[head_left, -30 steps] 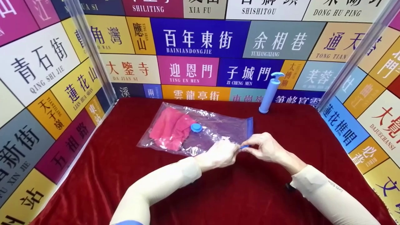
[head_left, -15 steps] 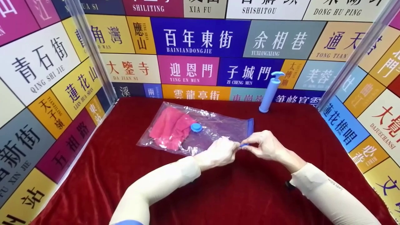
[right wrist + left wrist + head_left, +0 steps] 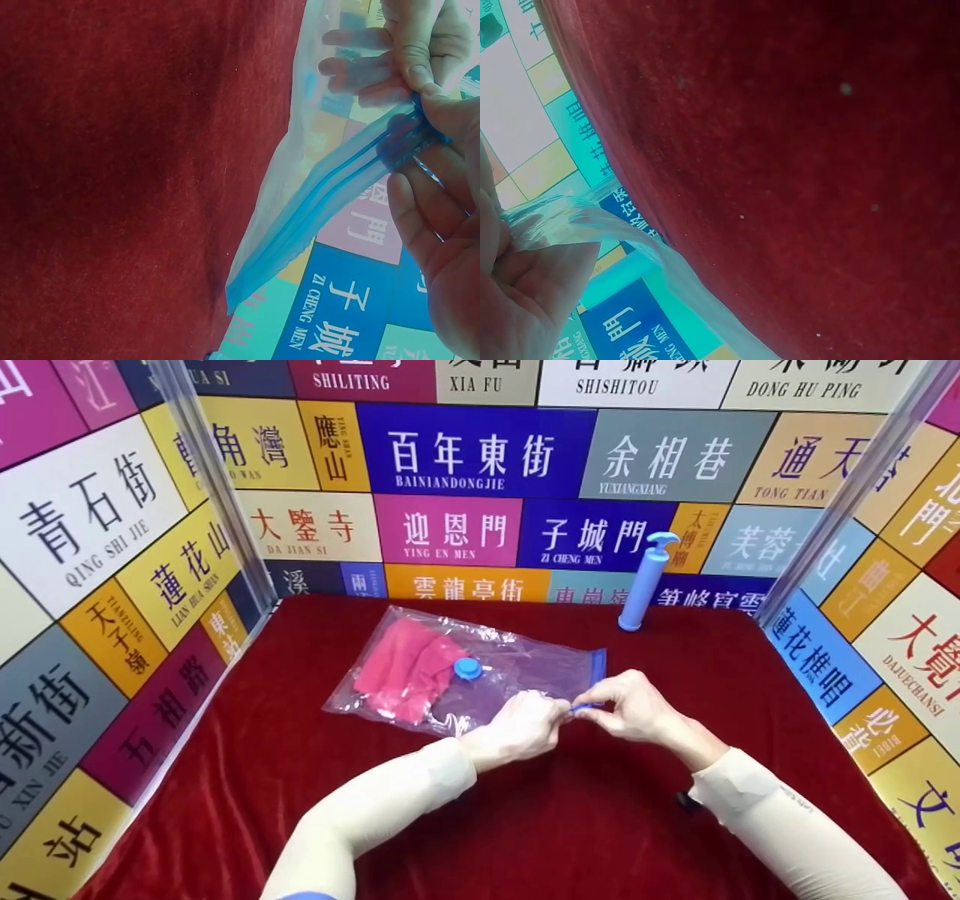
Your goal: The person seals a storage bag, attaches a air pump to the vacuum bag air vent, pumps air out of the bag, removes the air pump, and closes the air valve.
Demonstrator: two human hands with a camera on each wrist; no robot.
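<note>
- Head view, and one clear bag (image 3: 559,664) is seen lying on the red cover (image 3: 570,825), its near right corner raised between the hands.
- That corner is held from both sides: plastic is gripped by the left hand (image 3: 519,729), and the blue strip (image 3: 598,664) is pinched between thumb and fingers of the right hand (image 3: 630,706).
- Trouble could come right here: should the two ridges be pressed out of line, a gap might be left and air let through.
- Thin film, this, and creases could be caught in the strip if the corner is pulled unevenly.
- Were the left grip loosened, the whole bag could be dragged sideways by the right.
- Whether a slider is hidden under the fingertips cannot be told.
- Now the count: two hands, one bag, one blue strip, and two ridges, seen along it from the right wrist.
- Inside the bag, one pink cloth (image 3: 409,667); on top, one round blue cap (image 3: 467,668), set beside the cloth.
- Behind, one blue pump (image 3: 645,589) is stood upright, well apart from the hands.
</note>
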